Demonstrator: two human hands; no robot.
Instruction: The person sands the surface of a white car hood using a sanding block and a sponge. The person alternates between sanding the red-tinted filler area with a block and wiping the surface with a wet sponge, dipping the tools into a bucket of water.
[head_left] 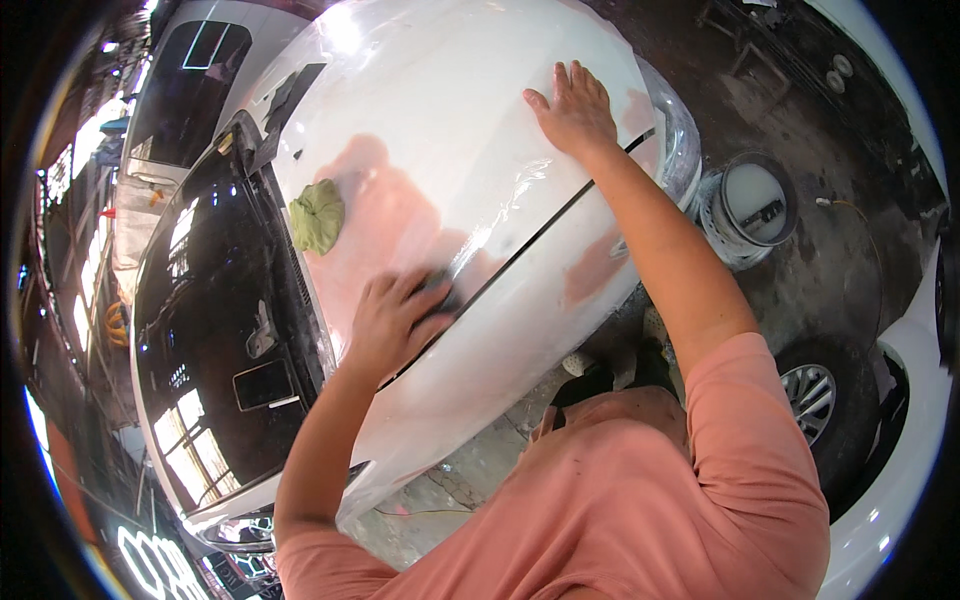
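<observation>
A white car hood [470,130], wet and shiny in places, lies under both my hands. Pinkish patches [385,215] show through its paint on the windshield side. My left hand [395,318] is pressed to the near edge of that pink area, its fingers over a dark sanding block [440,288]. The hand covers most of the block, and motion blurs it. Farther forward, my right hand [578,110] rests flat on the hood, fingers stretched out and holding nothing. A crumpled green cloth [318,217] lies on the hood beside the windshield, beyond my left hand.
A dark phone-like rectangle [264,385] shows at the windshield [215,330]. On the floor to the right stands a bucket [752,205] with whitish liquid and a dark item inside. Another white car with a wheel [810,400] is at the right; a further car [195,85] stands behind.
</observation>
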